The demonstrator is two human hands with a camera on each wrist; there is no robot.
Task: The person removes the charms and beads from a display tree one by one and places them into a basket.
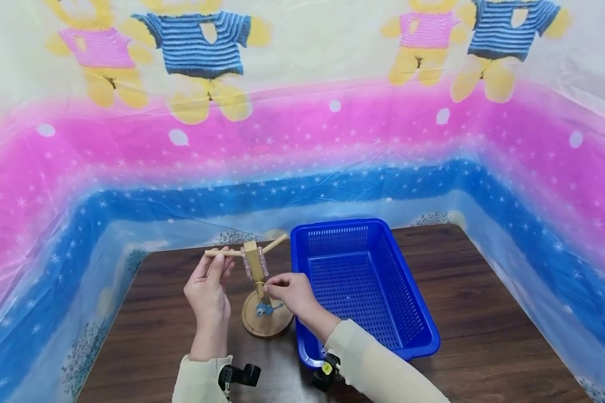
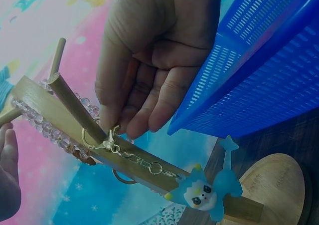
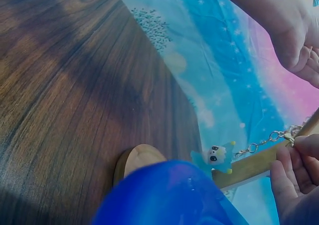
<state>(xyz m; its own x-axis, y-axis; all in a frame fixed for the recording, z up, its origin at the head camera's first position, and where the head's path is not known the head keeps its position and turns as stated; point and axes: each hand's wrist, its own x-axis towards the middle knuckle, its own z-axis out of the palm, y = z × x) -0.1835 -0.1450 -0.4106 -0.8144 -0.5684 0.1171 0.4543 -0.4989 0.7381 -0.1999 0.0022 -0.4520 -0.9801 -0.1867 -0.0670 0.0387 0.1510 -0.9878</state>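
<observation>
A wooden stand (image 1: 254, 266) with side pegs rises from a round wooden base (image 1: 267, 326). My left hand (image 1: 209, 288) holds the left peg (image 1: 227, 253) between thumb and fingers. Clear pinkish bead bracelets (image 2: 42, 125) hang on both sides of the post. Lower down, my right hand (image 1: 294, 294) pinches the gold clasp (image 2: 110, 142) of a keychain, close to the end of a short peg (image 2: 75, 103) facing me. From its chain dangles a blue-and-white animal figure (image 2: 202, 190), in front of the post. Whether the clasp's ring circles the peg, I cannot tell.
Right of the stand is a blue plastic basket (image 1: 418, 348), its rim close to the round base and my right forearm. The dark wooden table (image 1: 484, 302) meets a printed cloth backdrop (image 1: 307, 196) at the back and sides.
</observation>
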